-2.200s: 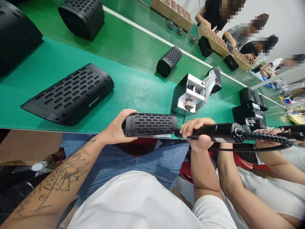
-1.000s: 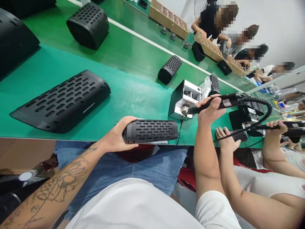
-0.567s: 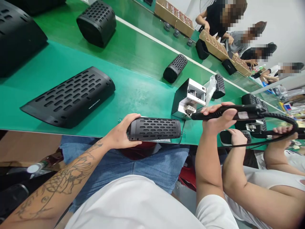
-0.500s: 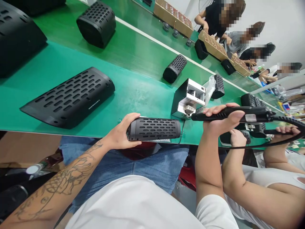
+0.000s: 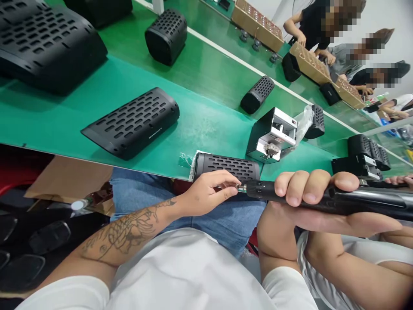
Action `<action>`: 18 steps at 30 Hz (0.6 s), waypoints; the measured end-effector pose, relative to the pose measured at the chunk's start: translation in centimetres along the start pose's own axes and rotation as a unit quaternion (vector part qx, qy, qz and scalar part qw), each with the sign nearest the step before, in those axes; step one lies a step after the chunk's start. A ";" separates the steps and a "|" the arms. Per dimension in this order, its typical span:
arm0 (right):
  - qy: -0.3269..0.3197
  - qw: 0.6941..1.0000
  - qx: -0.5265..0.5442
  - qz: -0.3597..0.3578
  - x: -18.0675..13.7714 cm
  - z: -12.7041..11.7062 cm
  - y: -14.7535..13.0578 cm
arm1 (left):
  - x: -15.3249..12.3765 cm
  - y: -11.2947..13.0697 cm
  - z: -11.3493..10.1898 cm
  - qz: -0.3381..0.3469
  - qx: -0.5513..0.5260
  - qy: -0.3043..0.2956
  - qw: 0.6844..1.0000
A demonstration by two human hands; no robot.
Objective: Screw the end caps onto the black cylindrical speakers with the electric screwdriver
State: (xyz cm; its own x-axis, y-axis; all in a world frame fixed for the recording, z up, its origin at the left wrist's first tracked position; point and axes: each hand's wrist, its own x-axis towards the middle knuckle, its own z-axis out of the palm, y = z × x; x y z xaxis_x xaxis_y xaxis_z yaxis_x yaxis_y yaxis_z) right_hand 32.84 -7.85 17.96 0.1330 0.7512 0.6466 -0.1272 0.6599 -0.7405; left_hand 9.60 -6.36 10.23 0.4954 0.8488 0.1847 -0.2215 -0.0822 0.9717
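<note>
A: R hand (image 5: 322, 202)?
B: Wrapped round blk driver (image 5: 383, 200), tip pointing at L hand (image 5: 204, 193).
A: L grip?
B: Narrow, thumb + fingertips at driver's tip; can't tell if sth small's held.
A: Blk slotted case (image 5: 229, 164)?
B: Lying at near edge of grn bench (image 5: 200, 133), partly hidden by L hand. Silver-fronted box (image 5: 260, 137) near its R end, farther from edge.

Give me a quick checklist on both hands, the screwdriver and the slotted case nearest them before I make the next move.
1. Screwdriver gripped by right hand: ok.
2. Left hand clear of the screwdriver's tip: not ok; its fingers are right at it.
3. Screw on the tip: cannot tell; too small.
4. Nearest case lying on the bench: ok, near its edge.
5. Machine apart from the screwdriver: ok.
</note>
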 end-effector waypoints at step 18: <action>-0.024 0.997 -0.073 0.010 -4.8 1.8 -4.2 | -2.4 -0.5 2.4 -0.214 -0.402 0.048 0.889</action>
State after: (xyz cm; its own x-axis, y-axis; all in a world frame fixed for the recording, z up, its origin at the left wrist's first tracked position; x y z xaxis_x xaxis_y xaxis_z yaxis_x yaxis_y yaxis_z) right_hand 30.94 -14.18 18.27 0.0845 0.7670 0.6360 0.0162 0.6372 -0.7705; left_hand 10.56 -9.59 9.66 0.6133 0.7561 -0.2285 -0.5782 0.6268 0.5223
